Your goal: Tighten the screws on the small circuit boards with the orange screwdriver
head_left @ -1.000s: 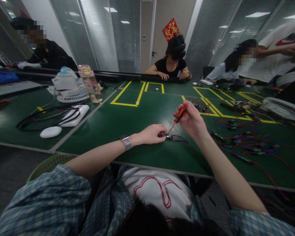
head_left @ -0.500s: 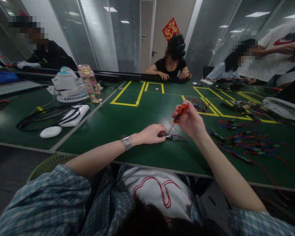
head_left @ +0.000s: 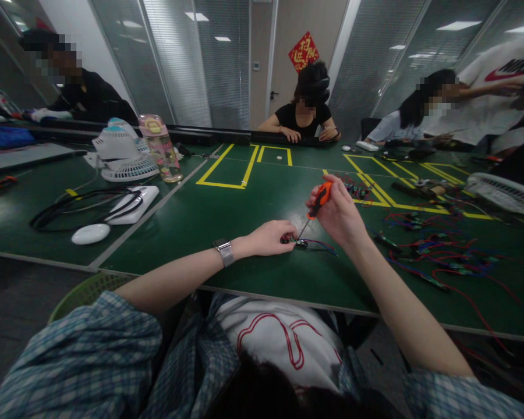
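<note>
My left hand (head_left: 274, 238) is closed on a small circuit board (head_left: 302, 243) lying on the green table (head_left: 244, 273); red and blue wires (head_left: 323, 245) trail from it to the right. The fingers cover part of the board. In my right hand (head_left: 343, 209) is a screwdriver (head_left: 321, 199) with an orange and black handle. It is tilted, its thin shaft running down to the board beside my left fingertips. Whether the tip sits in a screw is too small to tell.
Several wired circuit boards (head_left: 458, 265) lie on the right. To the left are a white fan (head_left: 122, 151), a drink bottle (head_left: 161, 148), a black cable (head_left: 61, 212) and a white oval case (head_left: 91, 234). Yellow tape (head_left: 220, 185) marks the table. A person (head_left: 305, 116) sits opposite.
My right hand and the upper end of the screwdriver have shifted very slightly, with the handle a little lower. My left hand and the board stay where they were.
</note>
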`<state>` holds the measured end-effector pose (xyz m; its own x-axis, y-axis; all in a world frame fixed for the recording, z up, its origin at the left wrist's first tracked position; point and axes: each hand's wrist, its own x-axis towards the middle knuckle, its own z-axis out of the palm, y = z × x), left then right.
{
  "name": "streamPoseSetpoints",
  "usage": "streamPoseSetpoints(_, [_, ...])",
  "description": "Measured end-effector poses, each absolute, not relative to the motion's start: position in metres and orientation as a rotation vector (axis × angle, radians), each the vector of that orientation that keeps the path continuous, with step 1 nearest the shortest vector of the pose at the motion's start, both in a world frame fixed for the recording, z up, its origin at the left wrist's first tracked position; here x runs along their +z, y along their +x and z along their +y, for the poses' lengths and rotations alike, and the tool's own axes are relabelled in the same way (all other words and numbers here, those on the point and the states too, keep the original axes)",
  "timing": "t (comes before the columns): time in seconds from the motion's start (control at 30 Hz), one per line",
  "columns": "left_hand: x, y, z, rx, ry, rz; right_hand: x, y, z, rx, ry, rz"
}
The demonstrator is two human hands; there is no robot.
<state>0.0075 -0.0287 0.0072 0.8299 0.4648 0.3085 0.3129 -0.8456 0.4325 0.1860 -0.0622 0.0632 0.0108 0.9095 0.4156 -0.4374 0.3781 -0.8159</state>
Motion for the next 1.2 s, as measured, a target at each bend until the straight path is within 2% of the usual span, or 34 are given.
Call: streamPoseSetpoints(1.2, [0.0079, 0.0069, -0.0292, 0.576, 2.669, 0.585, 0.0574, 0.1881, -0.0586, 1.098, -0.590, -1.082])
